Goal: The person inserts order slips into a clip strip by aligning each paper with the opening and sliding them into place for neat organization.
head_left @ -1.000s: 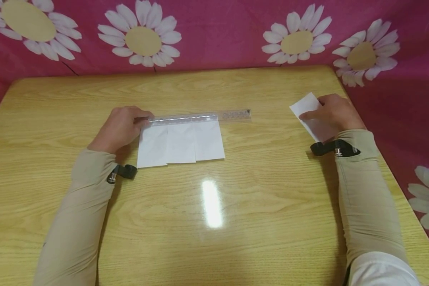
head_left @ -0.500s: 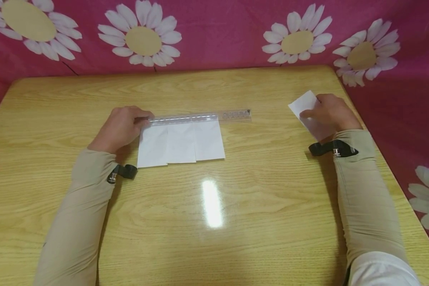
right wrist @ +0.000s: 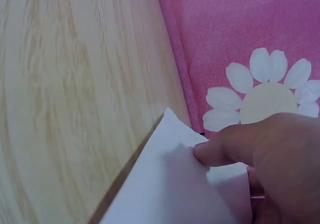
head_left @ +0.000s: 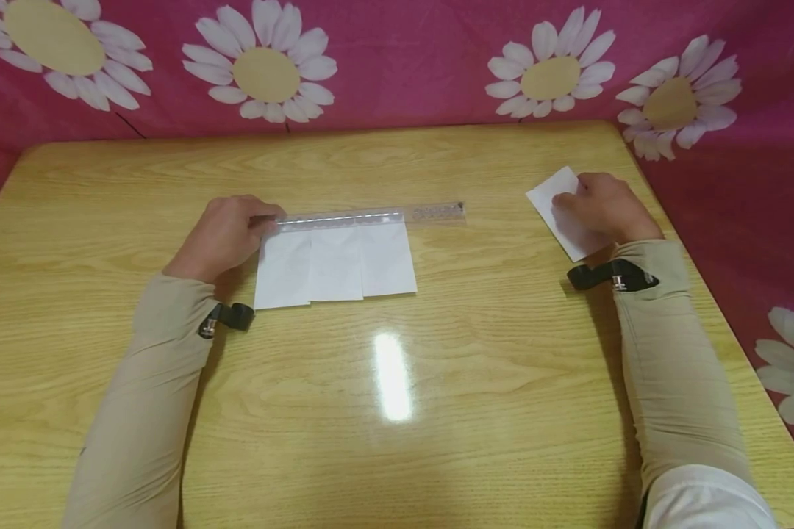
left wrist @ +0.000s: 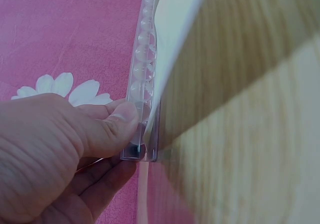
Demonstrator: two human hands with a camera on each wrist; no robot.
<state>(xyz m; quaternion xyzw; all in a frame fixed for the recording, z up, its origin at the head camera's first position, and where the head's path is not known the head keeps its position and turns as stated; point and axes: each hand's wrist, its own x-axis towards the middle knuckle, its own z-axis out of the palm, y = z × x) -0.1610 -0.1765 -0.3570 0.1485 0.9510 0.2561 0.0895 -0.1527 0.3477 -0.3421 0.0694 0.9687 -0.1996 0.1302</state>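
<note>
My left hand pinches the left end of a clear plastic strip that looks like a binder spine or ruler. In the left wrist view, thumb and fingers close on the tip of this clear strip. Three white paper sheets lie side by side below it, their top edges along or under the strip; its right end extends past them. On the right, my right hand holds another white sheet between thumb and fingers. The right wrist view shows the thumb on top of this sheet; the other fingers are mostly hidden.
The wooden table carries a bright light reflection in front of the sheets. A pink cloth with daisies hangs behind the table and along its right edge. Black wrist mounts stick out from both sleeves.
My right hand has shifted slightly left with its white sheet. The left hand, the clear strip and the three sheets have stayed in place.
</note>
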